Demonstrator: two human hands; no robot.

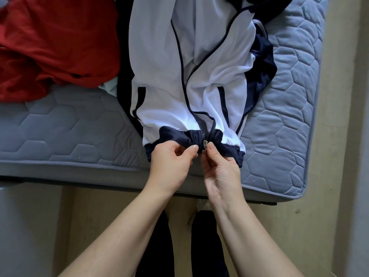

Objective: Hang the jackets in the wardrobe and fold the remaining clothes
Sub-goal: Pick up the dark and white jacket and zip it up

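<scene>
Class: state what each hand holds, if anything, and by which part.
Both hold the jacket at its navy hem: left hand grips beside the zip slider, right hand pinches at it.

In front of me a grey-blue mattress (289, 96), quilted in hexagons, fills the upper and middle frame, its rounded corner at lower right. A dark bed base (79, 181) shows beneath its near edge. Pale wooden floor (289, 226) runs along the right and bottom.

A grey-blue quilted mattress (60, 126) stitched in hexagons fills the upper view, its rounded corner at the right, beside a pale beige floor (299, 226) in soft, even light, with an unclear pale grey surface (24, 226) at lower left.
</scene>
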